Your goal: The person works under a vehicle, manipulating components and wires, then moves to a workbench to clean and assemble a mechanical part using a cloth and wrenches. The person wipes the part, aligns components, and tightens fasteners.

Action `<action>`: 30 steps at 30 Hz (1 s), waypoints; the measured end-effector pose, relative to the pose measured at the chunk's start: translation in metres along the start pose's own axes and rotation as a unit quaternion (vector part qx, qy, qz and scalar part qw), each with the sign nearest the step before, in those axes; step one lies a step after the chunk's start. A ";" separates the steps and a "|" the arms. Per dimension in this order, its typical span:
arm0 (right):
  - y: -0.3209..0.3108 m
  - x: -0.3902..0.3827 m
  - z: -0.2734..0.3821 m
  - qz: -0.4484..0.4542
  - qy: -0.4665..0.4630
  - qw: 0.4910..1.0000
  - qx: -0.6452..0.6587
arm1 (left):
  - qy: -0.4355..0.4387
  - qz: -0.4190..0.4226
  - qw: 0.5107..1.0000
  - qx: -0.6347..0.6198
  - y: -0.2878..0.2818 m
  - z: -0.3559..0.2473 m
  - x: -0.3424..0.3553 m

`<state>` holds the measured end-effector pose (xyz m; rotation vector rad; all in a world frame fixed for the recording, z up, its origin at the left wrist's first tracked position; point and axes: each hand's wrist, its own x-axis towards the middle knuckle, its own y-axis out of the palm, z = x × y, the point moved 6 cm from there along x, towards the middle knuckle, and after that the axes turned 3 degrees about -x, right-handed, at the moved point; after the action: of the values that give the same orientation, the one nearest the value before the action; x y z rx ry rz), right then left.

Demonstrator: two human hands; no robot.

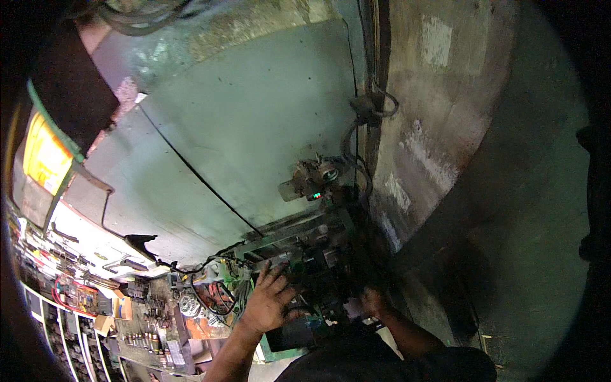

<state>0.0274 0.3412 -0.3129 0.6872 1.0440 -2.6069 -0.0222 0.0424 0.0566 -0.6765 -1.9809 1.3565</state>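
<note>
A green-edged metal tray or frame (277, 351) sits low in front of me, filled with dark parts that are too dim to name. Over its left side my left hand (270, 304) is spread, fingers apart and pointing away from me, the thumb reaching toward the middle. No object shows in its grasp. My right hand (374, 302) is low at the right side of the dark parts. Shadow hides its fingers, so whether it grips anything is unclear. Beyond both hands, a dark device (312, 181) with a round lens-like end and small green lights stands against the wall.
Pale grey-green panels (254, 114) rise ahead, with a cable (348, 140) hanging near their right edge. At left, a cluttered bench holds a round finned metal part (189, 305), upright metal sockets (153, 342) and an open cardboard box (121, 307). A worn wall (420, 140) stands right.
</note>
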 end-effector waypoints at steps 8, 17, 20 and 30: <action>-0.051 0.022 0.082 -0.036 -0.043 0.986 0.156 | -0.200 -0.118 0.970 0.070 0.015 -0.022 -0.004; 0.025 0.003 0.098 0.061 0.003 0.764 0.642 | -0.311 -0.017 0.917 -0.248 -0.020 -0.061 -0.088; 0.025 0.011 0.093 -0.017 -0.017 0.742 0.670 | -0.460 -0.072 0.866 -0.181 -0.005 -0.015 -0.157; -0.078 -0.026 0.004 -0.126 -0.002 0.720 0.683 | -0.712 0.059 0.681 -0.160 0.185 -0.129 -0.579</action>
<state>0.0176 0.3953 -0.2513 0.7417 -1.1540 -3.2296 0.4695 -0.2304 -0.2066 0.4129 -3.4566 1.8553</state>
